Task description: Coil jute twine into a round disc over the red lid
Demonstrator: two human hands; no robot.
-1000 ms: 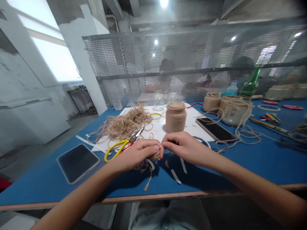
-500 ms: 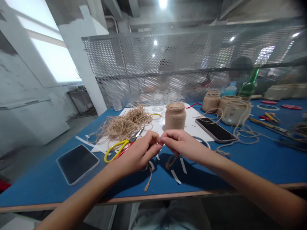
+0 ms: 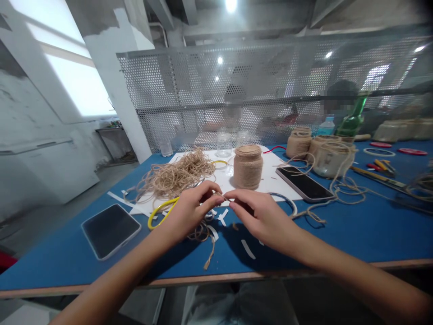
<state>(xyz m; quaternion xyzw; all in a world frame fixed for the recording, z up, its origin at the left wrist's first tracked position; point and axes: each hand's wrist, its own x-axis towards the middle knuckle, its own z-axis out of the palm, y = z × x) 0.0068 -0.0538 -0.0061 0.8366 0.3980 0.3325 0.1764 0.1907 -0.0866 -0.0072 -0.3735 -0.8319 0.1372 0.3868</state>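
Observation:
My left hand (image 3: 191, 210) and my right hand (image 3: 260, 216) meet just above the blue table (image 3: 355, 234), fingertips almost touching. Both pinch a short length of jute twine (image 3: 226, 199) stretched between them. More of that twine hangs under my left hand in a small coil (image 3: 200, 234), with a frayed tail (image 3: 209, 258) trailing toward the table's front edge. Yellow-handled scissors (image 3: 161, 211) lie just behind my left hand, partly hidden by it. A jar wrapped in twine (image 3: 248, 166) stands on white paper (image 3: 270, 174) behind my hands.
A loose heap of jute twine (image 3: 176, 174) lies at the back left. One phone (image 3: 111, 230) rests at the left, another phone (image 3: 304, 183) at the right. Further twine-wrapped jars (image 3: 324, 153), a green bottle (image 3: 353, 118) and white paper strips (image 3: 248, 249) are around. People sit behind a perforated metal screen (image 3: 270, 90).
Both hands have risen slightly and shifted toward the jar. The pinch has gone from a small bundle to a thin strand, and the coil now hangs lower under my left hand.

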